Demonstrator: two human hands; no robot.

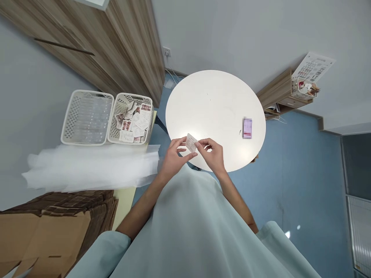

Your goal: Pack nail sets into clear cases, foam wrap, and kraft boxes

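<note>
A small white card (pixel 191 143) with rounded corners and fine print is held tilted above the near edge of the round white table (pixel 214 92). My right hand (pixel 213 154) pinches the card's right corner between thumb and curled fingers. On the other side, my left hand (pixel 174 157) has its fingertips at the card's left edge and its thumb just below the lower corner. The print is too small to read, and the card's back is hidden.
A phone-like pixelated rectangle (pixel 247 128) lies on the table's right side. To the left are a basket of printed cards (pixel 111 131), a basket of clear plastic pieces (pixel 66 116), white translucent sheets (pixel 89 168) and flattened cardboard boxes (pixel 58 231). A wooden shelf (pixel 275 90) stands behind right.
</note>
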